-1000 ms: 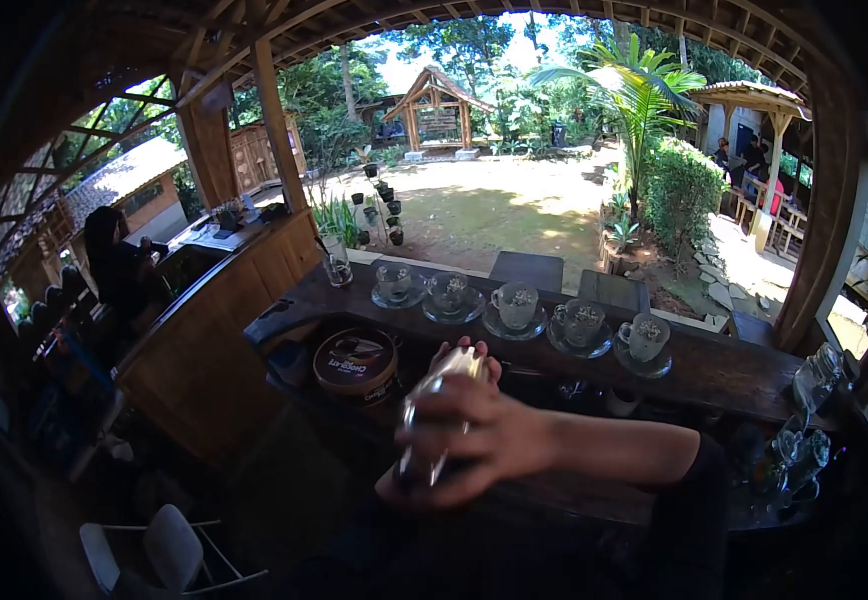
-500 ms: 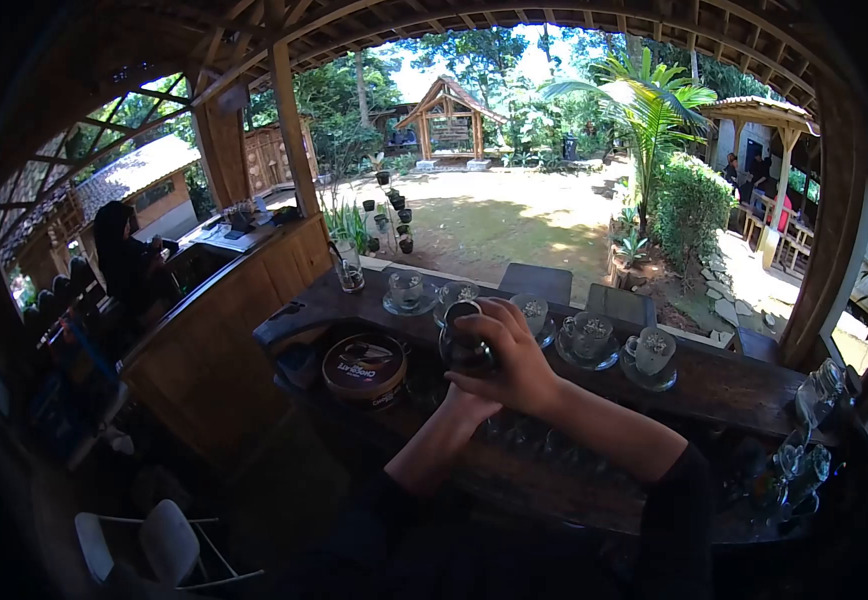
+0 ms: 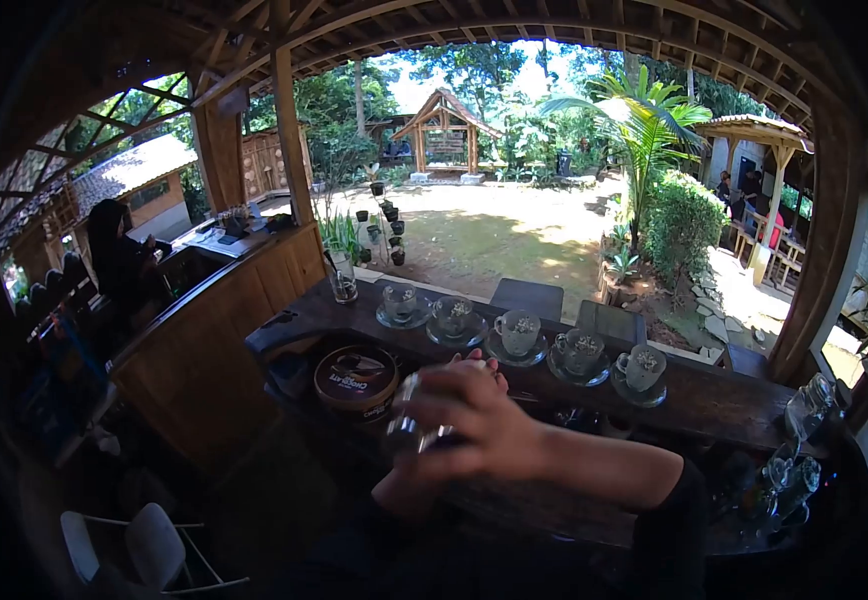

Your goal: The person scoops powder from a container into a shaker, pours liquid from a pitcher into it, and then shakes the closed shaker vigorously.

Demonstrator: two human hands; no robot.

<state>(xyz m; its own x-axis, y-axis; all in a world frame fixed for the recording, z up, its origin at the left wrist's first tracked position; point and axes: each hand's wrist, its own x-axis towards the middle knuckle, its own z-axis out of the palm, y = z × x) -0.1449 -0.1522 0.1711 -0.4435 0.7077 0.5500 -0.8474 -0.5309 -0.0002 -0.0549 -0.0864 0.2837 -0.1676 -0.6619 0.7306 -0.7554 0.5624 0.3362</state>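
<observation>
Both my hands are around a small shiny jar (image 3: 409, 418), blurred by motion and tilted over the dark wooden counter. My right hand (image 3: 489, 425) curls its fingers over the jar from the near side. Behind it, my left hand (image 3: 495, 372) is mostly hidden; only some fingers and the wrist show. Just beyond the hands stands a row of glass cups (image 3: 520, 333) on glass saucers, with pale bits inside. A round brown chocolate tin (image 3: 356, 382) lies left of the jar, on the lower shelf.
A tall glass (image 3: 344, 290) with something standing in it is at the counter's left end. Upturned glassware (image 3: 792, 480) crowds the right end. A wooden counter (image 3: 224, 315) is to the left, with a person in dark clothes (image 3: 114, 250) behind it. A folding chair (image 3: 154, 545) stands lower left.
My hands and the jar have moved down, left and nearer to me, and the jar has tipped. The cups behind are more exposed. The view has shifted slightly.
</observation>
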